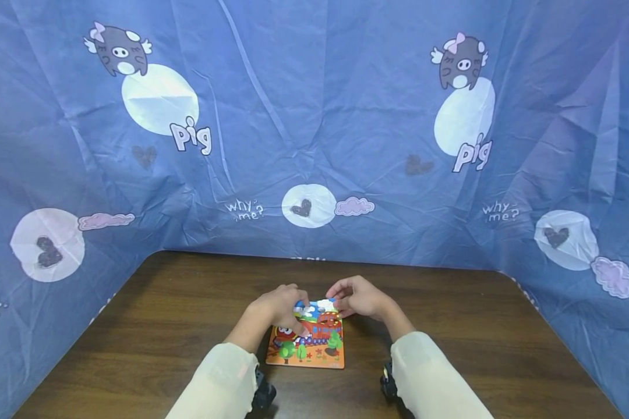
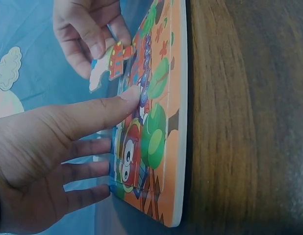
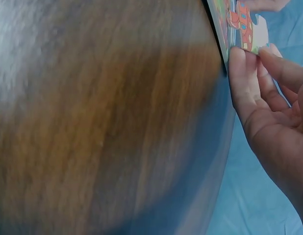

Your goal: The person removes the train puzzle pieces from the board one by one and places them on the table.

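Observation:
A square jigsaw puzzle (image 1: 305, 360) with an orange border lies on the table, picturing a red train, green trees and a blue sky. The left hand (image 1: 279, 305) reaches over its left part. In the left wrist view its thumb (image 2: 110, 111) rests on the picture, while the other fingers stretch to the puzzle's far side. At the upper right corner, the right hand (image 1: 365, 298) pinches a puzzle piece (image 2: 115, 64) between thumb and fingers. This piece shows white cloud and a red-and-yellow train part, and it stands tilted up from the board.
The brown wooden table (image 1: 188, 326) has a blue cloth (image 1: 314, 145) with pig and heart prints hanging behind it and along both sides. Dark wrist devices (image 1: 264, 391) sit below both pale sleeves (image 1: 215, 378).

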Demonstrator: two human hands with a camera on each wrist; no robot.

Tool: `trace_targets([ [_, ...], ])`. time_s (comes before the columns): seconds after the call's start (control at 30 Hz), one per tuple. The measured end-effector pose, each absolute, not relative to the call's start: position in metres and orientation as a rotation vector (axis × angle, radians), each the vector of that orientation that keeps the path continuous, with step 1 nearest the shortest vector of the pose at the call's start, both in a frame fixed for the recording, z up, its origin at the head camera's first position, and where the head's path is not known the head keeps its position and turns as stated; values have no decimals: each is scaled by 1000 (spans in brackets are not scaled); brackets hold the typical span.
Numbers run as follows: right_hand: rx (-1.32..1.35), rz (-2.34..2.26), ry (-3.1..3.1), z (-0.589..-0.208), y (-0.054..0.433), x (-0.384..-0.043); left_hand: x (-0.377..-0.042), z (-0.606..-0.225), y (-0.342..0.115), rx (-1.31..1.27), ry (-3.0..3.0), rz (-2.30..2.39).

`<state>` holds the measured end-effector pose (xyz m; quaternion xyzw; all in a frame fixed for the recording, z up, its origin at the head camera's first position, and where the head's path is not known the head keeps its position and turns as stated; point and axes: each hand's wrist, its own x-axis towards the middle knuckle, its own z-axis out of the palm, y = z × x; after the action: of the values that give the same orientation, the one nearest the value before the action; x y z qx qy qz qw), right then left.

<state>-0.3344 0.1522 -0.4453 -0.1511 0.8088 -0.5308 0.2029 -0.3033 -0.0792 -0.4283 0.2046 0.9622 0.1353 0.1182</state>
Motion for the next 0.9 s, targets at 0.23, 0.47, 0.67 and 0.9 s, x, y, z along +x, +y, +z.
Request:
trace_targets([
  [0.23,-338,-1523,2260,-445,165,-337,-303,-429,-78,546,2808,411],
  [0.47,-250,-1587,2232,-449,185,-339,-301,-429,-78,574,2827,415],
  [0.67,-208,-1618,2259,-451,207,-340,-299,-427,-78,586,2829,428],
  [0.9,-136,-1622,2314,-447,234,-342,-299,-427,-79,578,2826,434],
])
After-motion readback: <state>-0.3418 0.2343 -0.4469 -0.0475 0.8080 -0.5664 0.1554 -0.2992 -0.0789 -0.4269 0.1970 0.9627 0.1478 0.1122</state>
